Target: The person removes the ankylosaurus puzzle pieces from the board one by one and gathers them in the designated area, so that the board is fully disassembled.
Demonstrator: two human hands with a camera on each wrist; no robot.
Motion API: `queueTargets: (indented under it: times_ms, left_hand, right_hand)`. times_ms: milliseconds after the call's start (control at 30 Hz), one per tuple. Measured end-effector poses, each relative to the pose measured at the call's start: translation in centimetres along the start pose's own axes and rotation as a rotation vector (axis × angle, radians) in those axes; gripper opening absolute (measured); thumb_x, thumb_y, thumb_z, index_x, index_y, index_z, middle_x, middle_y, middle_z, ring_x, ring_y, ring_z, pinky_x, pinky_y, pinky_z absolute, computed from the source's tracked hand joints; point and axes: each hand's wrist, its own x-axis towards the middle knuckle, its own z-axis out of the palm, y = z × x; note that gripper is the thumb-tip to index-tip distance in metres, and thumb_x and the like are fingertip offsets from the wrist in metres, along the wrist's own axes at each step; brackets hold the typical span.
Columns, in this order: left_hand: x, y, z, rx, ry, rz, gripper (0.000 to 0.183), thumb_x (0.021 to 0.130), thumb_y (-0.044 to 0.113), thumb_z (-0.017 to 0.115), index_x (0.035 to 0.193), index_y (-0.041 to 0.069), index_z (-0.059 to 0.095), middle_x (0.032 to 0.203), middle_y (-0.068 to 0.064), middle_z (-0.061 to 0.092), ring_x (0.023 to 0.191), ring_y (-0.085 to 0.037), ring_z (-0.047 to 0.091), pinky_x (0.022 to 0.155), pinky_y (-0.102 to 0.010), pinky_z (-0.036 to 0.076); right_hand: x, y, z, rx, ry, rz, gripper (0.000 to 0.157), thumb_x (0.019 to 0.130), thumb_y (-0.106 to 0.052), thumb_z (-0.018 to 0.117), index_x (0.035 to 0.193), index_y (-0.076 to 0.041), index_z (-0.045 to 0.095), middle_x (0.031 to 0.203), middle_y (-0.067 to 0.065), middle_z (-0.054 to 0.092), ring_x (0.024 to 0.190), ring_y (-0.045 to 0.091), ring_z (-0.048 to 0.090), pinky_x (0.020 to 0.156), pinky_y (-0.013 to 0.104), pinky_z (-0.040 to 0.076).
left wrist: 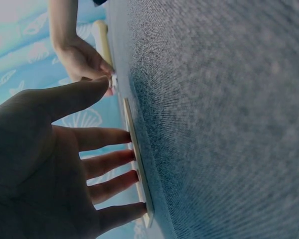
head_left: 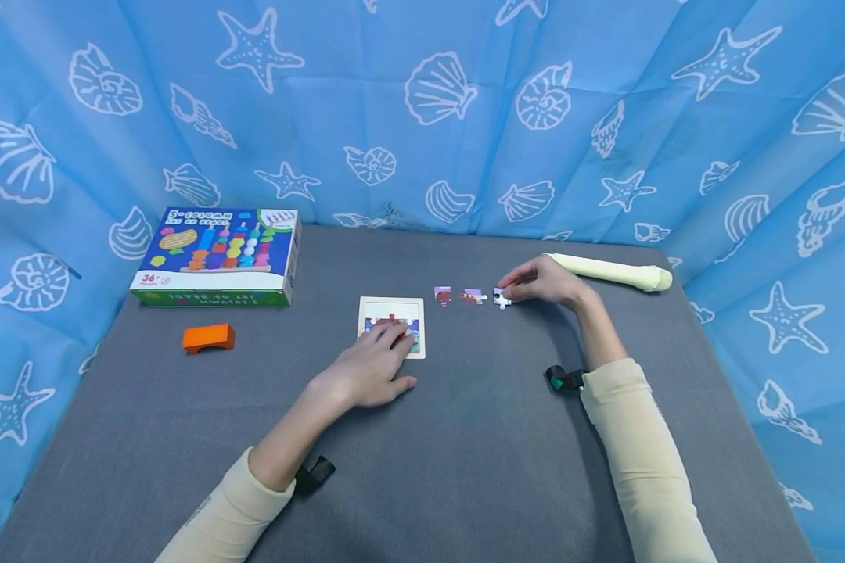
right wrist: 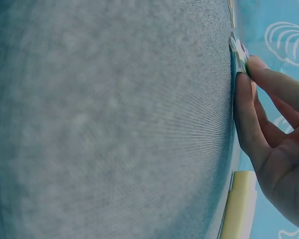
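Note:
My left hand (head_left: 368, 374) rests its fingertips on a small square puzzle board (head_left: 361, 306), fingers spread and fairly straight. Joined picture pieces (head_left: 376, 324) fill the lower part of the board, partly covered by the fingers. In the left wrist view the fingertips touch the edge of the board (left wrist: 133, 129), with the thumb held apart. My right hand (head_left: 545, 283) pinches a jigsaw piece (head_left: 502, 299) at the table surface. The right wrist view shows that piece (right wrist: 239, 48) between thumb and fingertips. Two loose jigsaw pieces, one reddish (head_left: 443, 295) and one purple-orange (head_left: 473, 297), lie left of it.
A bead-set box (head_left: 214, 258) stands at the back left, with an orange arched block (head_left: 208, 338) in front of it. A pale yellow rod (head_left: 616, 270) lies behind my right hand. A blue shell-print curtain (head_left: 394, 117) hangs along the table's back and sides.

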Motion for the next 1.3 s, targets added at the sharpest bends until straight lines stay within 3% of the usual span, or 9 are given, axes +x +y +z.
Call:
queueTargets:
  times_ms: [233,500,767,967,1300]
  left_hand:
    - [0.0,-0.1,0.0,-0.022,0.001,0.008,0.072,0.109,0.039,0.066,0.165,0.003,0.043,0.177,-0.019,0.033,0.167,-0.04,0.027,0.137,-0.056,0.026]
    - [0.0,-0.4,0.0,-0.035,0.005,0.027,0.07,0.109,0.036,0.067,0.165,0.003,0.043,0.176,-0.019,0.034,0.166,-0.039,0.028,0.136,-0.055,0.028]
    - [-0.1,-0.9,-0.1,-0.084,-0.032,0.027,0.072,0.11,0.035,0.064,0.168,0.003,0.037,0.179,-0.018,0.031,0.169,-0.039,0.025,0.137,-0.056,0.026]
    - [-0.1,-1.3,-0.6,-0.146,-0.039,0.029,0.069,0.11,0.033,0.063,0.166,0.0,0.039,0.179,-0.019,0.031,0.169,-0.038,0.024,0.137,-0.056,0.025]
    - [-0.6,-0.9,-0.7,-0.115,-0.051,-0.003,0.067,0.11,0.036,0.063,0.166,0.005,0.043,0.175,-0.017,0.032,0.166,-0.037,0.026,0.132,-0.057,0.035]
  right_hand:
    - [0.1,0.3,-0.1,-0.039,0.007,0.0,0.025,0.102,-0.014,0.077,0.124,-0.003,0.081,0.121,0.018,0.081,0.093,0.007,0.064,0.083,0.019,0.051]
    - [0.1,0.5,-0.1,0.003,0.016,-0.011,0.024,0.102,-0.007,0.074,0.123,0.005,0.078,0.12,0.025,0.08,0.09,0.001,0.074,0.08,0.02,0.061]
    - [-0.1,-0.1,0.4,0.012,0.006,-0.026,0.028,0.102,-0.016,0.077,0.126,-0.002,0.079,0.126,0.021,0.08,0.096,0.002,0.07,0.084,0.018,0.055]
    - [0.2,-1.6,1.5,0.096,-0.046,-0.081,0.027,0.103,-0.013,0.076,0.127,-0.002,0.079,0.126,0.022,0.078,0.097,0.006,0.075,0.087,0.027,0.061]
    - [1.5,-5.4,4.4,0.106,-0.097,-0.176,0.024,0.1,-0.015,0.079,0.122,-0.004,0.082,0.119,0.015,0.082,0.094,0.01,0.073,0.084,0.034,0.06]
